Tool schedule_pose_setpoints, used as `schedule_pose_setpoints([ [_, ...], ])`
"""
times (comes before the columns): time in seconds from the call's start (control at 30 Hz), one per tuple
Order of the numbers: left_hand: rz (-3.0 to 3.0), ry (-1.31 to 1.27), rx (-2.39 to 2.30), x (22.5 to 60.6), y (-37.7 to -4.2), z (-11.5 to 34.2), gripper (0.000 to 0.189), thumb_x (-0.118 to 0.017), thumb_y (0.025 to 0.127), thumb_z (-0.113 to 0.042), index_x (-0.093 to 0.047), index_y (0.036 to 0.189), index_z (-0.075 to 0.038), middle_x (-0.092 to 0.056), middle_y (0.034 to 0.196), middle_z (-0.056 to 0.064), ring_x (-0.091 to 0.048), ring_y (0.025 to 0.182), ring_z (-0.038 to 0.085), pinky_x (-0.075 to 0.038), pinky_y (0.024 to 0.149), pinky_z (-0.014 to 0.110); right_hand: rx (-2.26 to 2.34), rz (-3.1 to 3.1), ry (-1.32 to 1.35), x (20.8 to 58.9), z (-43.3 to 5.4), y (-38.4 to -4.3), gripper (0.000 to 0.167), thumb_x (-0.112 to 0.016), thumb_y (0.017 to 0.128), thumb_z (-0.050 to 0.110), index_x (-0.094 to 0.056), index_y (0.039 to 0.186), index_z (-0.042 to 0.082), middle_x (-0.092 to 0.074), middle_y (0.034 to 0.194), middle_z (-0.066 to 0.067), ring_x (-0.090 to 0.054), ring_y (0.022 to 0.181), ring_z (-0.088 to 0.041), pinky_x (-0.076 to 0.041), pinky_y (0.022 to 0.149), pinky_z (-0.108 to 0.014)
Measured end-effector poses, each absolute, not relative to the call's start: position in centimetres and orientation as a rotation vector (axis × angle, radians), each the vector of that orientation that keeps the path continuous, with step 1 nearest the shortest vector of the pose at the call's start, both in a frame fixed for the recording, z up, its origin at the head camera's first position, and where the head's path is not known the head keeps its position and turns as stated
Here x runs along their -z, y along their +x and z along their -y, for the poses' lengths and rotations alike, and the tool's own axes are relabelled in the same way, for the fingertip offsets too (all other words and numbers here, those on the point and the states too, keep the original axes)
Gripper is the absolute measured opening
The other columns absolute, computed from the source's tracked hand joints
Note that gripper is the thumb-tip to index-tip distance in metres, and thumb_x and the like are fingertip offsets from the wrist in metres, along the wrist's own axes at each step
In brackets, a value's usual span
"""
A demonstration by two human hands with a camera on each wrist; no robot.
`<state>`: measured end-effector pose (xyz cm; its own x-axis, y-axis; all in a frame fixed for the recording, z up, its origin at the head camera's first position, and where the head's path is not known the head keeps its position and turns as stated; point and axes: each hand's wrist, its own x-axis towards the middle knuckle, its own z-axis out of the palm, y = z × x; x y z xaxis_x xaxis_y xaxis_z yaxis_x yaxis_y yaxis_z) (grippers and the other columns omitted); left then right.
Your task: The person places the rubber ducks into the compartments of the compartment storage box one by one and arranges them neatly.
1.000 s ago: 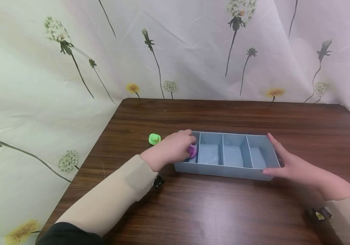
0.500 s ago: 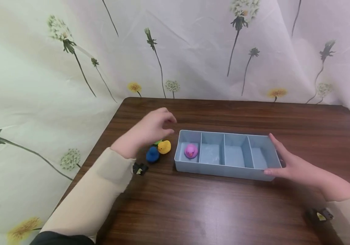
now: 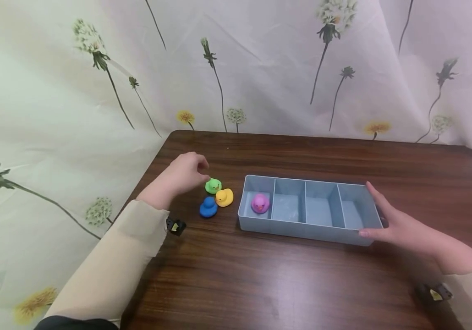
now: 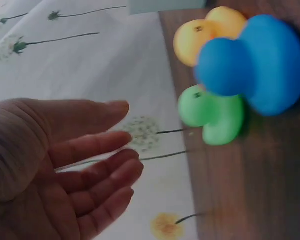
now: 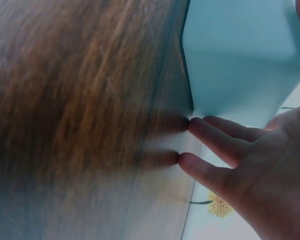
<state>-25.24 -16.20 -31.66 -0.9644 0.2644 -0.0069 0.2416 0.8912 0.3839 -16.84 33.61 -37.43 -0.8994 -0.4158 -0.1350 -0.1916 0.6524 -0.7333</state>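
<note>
My left hand (image 3: 181, 175) is at the left of the table with nothing in it, fingers loosely bent and thumb apart. Its fingertips are close to a green toy duck (image 3: 213, 186). Beside that duck sit a yellow toy duck (image 3: 224, 197) and a blue toy duck (image 3: 208, 207); all three show in the left wrist view too. A purple toy duck (image 3: 260, 203) lies in the leftmost compartment of a grey-blue divided box (image 3: 302, 228). My right hand (image 3: 392, 223) holds the box's right end, thumb at the front corner and index finger at the back corner.
The box's other compartments hold nothing. Under everything is a dark wooden table (image 3: 236, 284). A cloth (image 3: 277, 68) with dandelion prints hangs behind the table and along its left side. A small dark device (image 3: 176, 226) is at my left wrist.
My left hand has let go of the purple duck inside the box and moved left toward the green duck. The yellow and blue ducks have come into view. My right hand stays at the box.
</note>
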Motion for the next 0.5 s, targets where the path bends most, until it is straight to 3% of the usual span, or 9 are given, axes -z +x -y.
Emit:
schedule_pose_setpoints([
  [0.5, -2.935, 0.255, -0.514, 34.3, -26.2, 14.2, 0.033, -0.070, 0.089, -0.021, -0.066, 0.114, 0.000, -0.063, 0.106, 0.012, -0.057, 0.087, 0.028, -0.049, 0.076, 0.042, 1.091, -2.601, -0.498, 37.4, -33.6, -16.8, 0.113, -0.076, 0.087, 0.025, 0.014, 0.155, 0.037, -0.001, 0.158, -0.032, -0.015, 0.137, -0.056, -0.023, 0.098, -0.074],
])
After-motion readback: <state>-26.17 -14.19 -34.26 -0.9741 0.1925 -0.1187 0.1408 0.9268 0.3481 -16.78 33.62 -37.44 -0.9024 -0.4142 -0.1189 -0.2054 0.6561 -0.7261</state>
